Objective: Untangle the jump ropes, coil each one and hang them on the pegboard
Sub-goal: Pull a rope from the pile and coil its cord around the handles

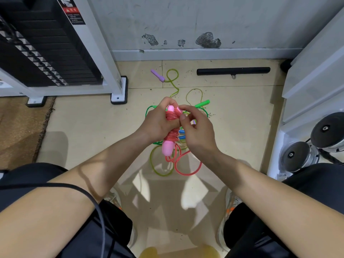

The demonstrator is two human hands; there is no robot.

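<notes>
My left hand (pixel 158 123) grips the two pink handles (pixel 168 148) of a red jump rope, with red cord (pixel 172 116) wound in tight turns around them. My right hand (pixel 197 127) pinches the red cord at the top of the handles. A loose red loop (pixel 188 168) hangs below onto the floor. Under my hands lies a tangle of other ropes: a yellow-green cord (pixel 173 77) with a purple handle (pixel 157 75), a green handle (pixel 202 103) with green cord, and blue handles (pixel 182 134). No pegboard is in view.
A black bar attachment (pixel 233 71) lies by the wall. A weight-stack machine with a white frame (pixel 104 58) stands at left, its foot (pixel 119 94) on the tiles. Dumbbells (pixel 312 146) sit on a white rack at right. A brown mat (pixel 20 127) covers the left floor.
</notes>
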